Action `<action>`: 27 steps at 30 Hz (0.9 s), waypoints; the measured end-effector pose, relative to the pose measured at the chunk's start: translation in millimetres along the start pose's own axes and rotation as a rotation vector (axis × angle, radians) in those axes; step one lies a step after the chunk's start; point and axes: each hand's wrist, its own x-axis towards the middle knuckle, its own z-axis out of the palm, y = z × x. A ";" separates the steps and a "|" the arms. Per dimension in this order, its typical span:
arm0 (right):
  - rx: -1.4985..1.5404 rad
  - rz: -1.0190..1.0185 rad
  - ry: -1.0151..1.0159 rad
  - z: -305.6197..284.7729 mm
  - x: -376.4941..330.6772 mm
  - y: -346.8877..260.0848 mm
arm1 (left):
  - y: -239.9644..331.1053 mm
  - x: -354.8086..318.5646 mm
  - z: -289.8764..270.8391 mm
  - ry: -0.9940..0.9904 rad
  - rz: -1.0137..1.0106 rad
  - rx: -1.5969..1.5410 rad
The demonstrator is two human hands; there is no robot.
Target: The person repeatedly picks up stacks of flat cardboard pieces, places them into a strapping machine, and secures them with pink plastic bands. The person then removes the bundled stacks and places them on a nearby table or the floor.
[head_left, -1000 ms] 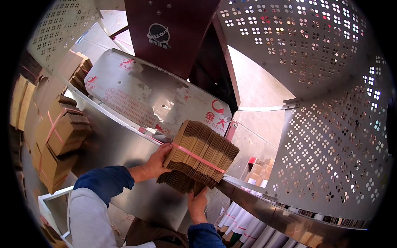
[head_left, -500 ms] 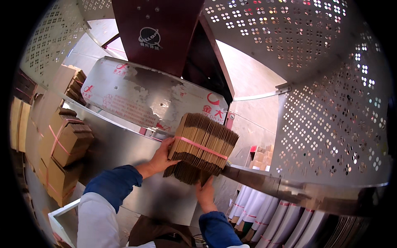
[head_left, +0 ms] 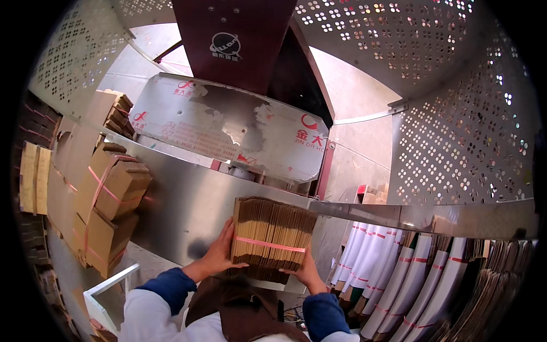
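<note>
Hands first: your left hand (head_left: pixel 219 253) lies flat against the left face of the strapped bundle of flattened cardboard (head_left: pixel 271 238), fingers spread upward along its side and thumb hooked toward the lower front edge. Your right hand (head_left: pixel 306 269) cups the bundle from below at its right lower corner, fingers hidden behind the card, so how far they curl cannot be told. Both hands are closed on the bundle and carry it between them; both forearms rise from the lower edge in blue cuffs and white sleeves.

You hold the bundle upright, with its pink strap (head_left: pixel 268 245) running across the middle. Its top edge sits level with the lip of the steel guard panel (head_left: pixel 188 199) behind it, and the back of the bundle is close against that panel.

Left of the bundle, the panel runs bare until the stacks of tied brown boxes (head_left: pixel 108 199), well apart from your left hand. Right of the bundle, a horizontal steel rail (head_left: pixel 433 216) begins just beside its upper corner, and rows of white-edged card bundles (head_left: pixel 399 273) stand under that rail, near your right wrist. Above the bundle hangs the scuffed machine plate (head_left: pixel 228 125).
</note>
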 end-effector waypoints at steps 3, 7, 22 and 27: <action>0.187 -0.062 0.001 -3.1 13.0 -15.6 | 15.1 11.0 -21.0 -0.060 0.022 -0.029; -0.156 -0.038 -0.060 -52.9 -0.6 -96.4 | 81.4 14.1 -83.0 -0.229 -0.228 -0.154; 0.129 0.099 -0.498 -3.2 58.0 -52.9 | 13.5 -31.0 -67.4 -0.169 -0.429 -0.668; 0.613 -0.054 -0.544 -10.1 42.6 -79.4 | 34.3 -65.9 -92.6 0.077 -0.082 -0.350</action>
